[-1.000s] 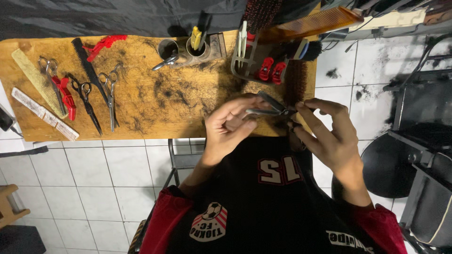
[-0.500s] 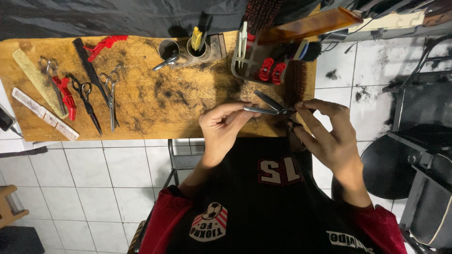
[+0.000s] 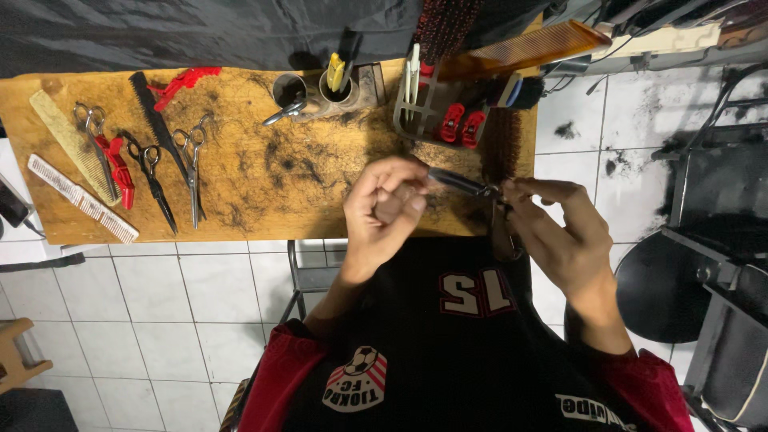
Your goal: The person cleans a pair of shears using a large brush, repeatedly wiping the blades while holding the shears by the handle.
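Head cam: your left hand (image 3: pixel 388 210) and right hand (image 3: pixel 560 232) both pinch a slim dark metal hair tool (image 3: pixel 464 184) w/ fingertips, held between them, over the hair-strewn wooden bench (image 3: pixel 256 168)'s front edge. Black-handled scissors (image 3: pixel 152 180) lie well left.

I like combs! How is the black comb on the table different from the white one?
The black comb is dark and narrow, tapering to a thin tail; the white comb is pale and equally wide along its length. The black comb lies between the scissors, while the white comb lies by the wooden table's left front edge. Both lie flat and slanted, untouched by either hand.
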